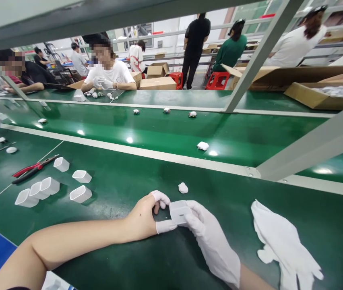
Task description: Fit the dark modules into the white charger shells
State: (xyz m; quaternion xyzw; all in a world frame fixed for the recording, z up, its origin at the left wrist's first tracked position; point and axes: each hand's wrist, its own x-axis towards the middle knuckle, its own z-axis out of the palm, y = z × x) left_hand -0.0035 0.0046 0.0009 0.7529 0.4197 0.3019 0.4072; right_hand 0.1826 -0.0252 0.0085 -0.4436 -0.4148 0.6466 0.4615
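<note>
Between my hands is a white plastic casing (178, 212), a small box with a short dark slot in the face towards me. My right hand (203, 225), in a white glove, is closed on its right side. White finger cots cover the thumb and some fingertips of my left hand (147, 213), otherwise bare. Its thumb and finger curve around the casing's left side, touching its lower edge and upper left corner. Just beyond lies a small white lump (182, 187) on the green bench. Several similar open casings (81, 194) stand to the left.
Red-and-black pliers (35, 169) lie at the left, and a loose white glove (283, 241) at the right. Past a pale rail (129, 150), a green conveyor (114, 125) carries several small white-topped parts (202, 146). A slanted metal post (310, 141) rises at right. Co-workers sit opposite.
</note>
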